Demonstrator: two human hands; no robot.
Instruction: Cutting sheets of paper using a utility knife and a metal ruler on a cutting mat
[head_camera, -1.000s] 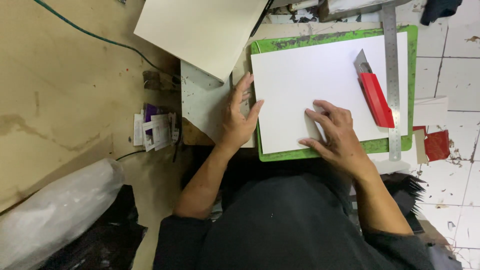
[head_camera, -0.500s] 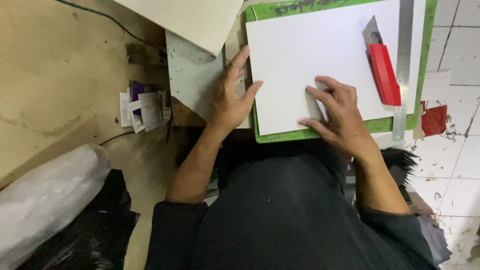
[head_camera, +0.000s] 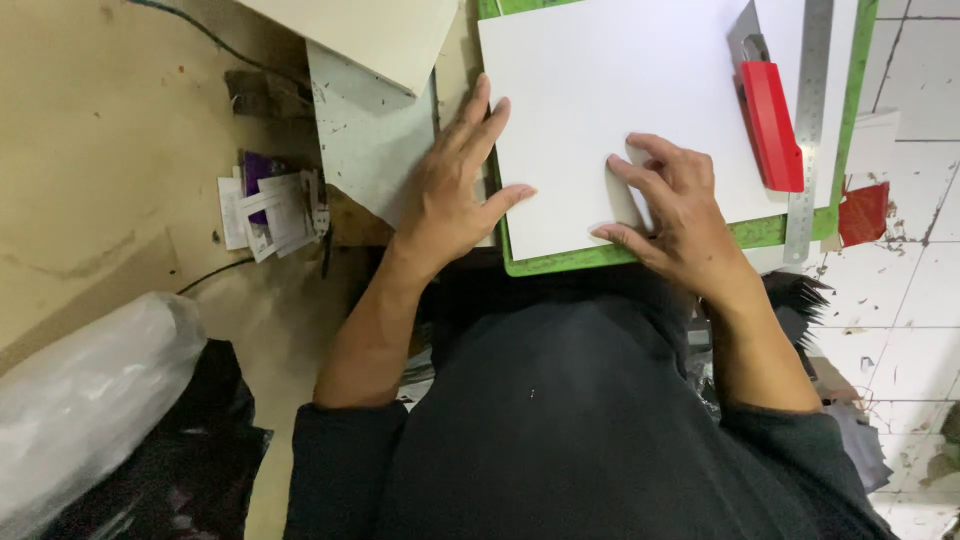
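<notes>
My left hand (head_camera: 450, 190) and right hand (head_camera: 675, 205) press flat, gripping nothing, on the white sheet (head_camera: 610, 100) mid-frame; it could slip toward the red knife (head_camera: 772, 125).

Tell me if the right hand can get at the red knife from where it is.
Probably yes: the right hand rests on the white sheet, the red knife lies uncovered just beside it, nothing between.

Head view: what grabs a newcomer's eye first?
Both hands lie flat on a large white rectangular sheet that sits on a green cutting mat: the left hand presses its left edge, the right hand its lower middle. Next, the red-handled utility knife lies on the sheet to the right, beside a long steel ruler.
</notes>
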